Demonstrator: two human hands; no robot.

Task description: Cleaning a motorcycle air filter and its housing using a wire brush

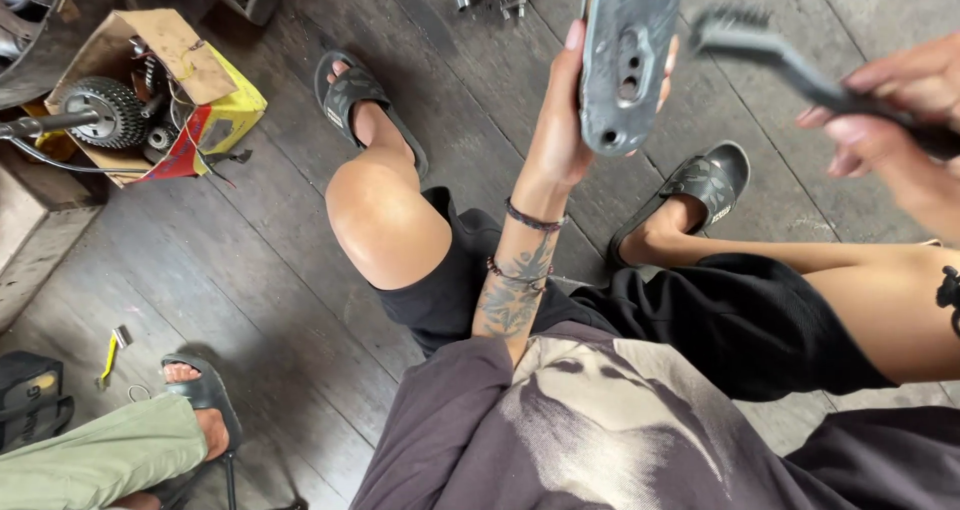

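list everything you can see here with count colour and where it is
metal cover plate: 1, grey, held upright, top centre
wire brush: 1, black, top right, beside the plate
cardboard box: 1, brown and yellow, upper left, holding a gear and wires
wooden floor: dark grey planks
small yellow tool: 1, on the floor, lower left
another person's leg: green trousers, black sandal, bottom left
sandals: 2, black, on the person's feet
left hand: grips the plate
right hand: grips the brush

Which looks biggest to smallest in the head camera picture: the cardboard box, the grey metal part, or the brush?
1. Cardboard box.
2. Grey metal part in the left hand; it's nearer the camera, so its true size is unsure.
3. Brush in the right hand.
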